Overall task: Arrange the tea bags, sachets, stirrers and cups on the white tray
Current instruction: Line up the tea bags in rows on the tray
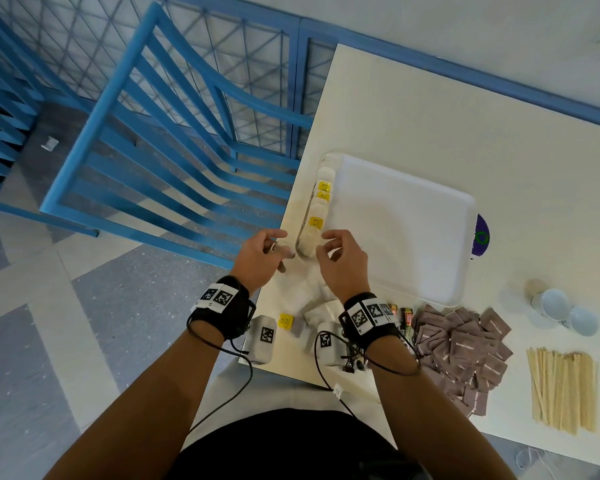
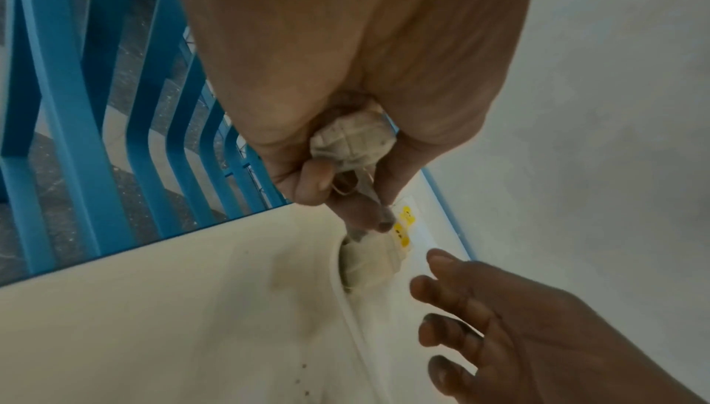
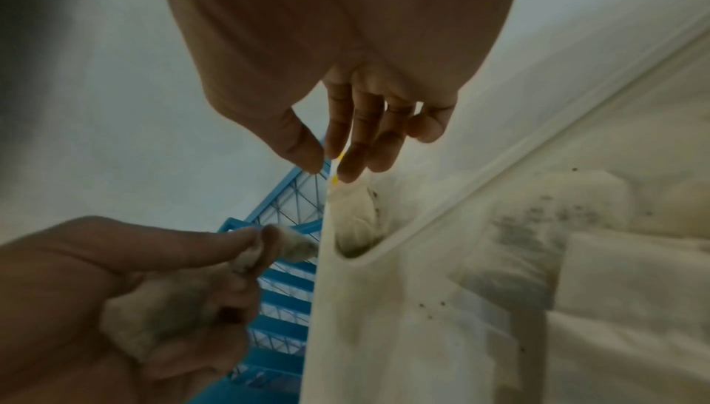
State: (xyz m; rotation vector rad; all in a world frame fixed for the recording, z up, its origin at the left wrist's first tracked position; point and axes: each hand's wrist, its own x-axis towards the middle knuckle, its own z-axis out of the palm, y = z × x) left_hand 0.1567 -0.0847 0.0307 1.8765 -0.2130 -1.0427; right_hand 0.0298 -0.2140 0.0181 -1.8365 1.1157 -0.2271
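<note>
no word or number reads clearly anywhere here. the brown sachets (image 1: pixel 463 344) at the lower right of the head view carry pale print, too small to make out. the yellow tags (image 1: pixel 323 187) on the tea bags along the tray's left rim show dark marks, not legible. black-and-white square code markers (image 1: pixel 217 296) sit on the wristbands, patterns only. a green ring sign (image 1: pixel 481 238) stands on a purple disc at the tray's right edge.

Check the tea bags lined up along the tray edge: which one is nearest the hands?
The bottom tea bag of the row, lying between the left hand and right hand; the others sit farther up the tray edge.
</note>
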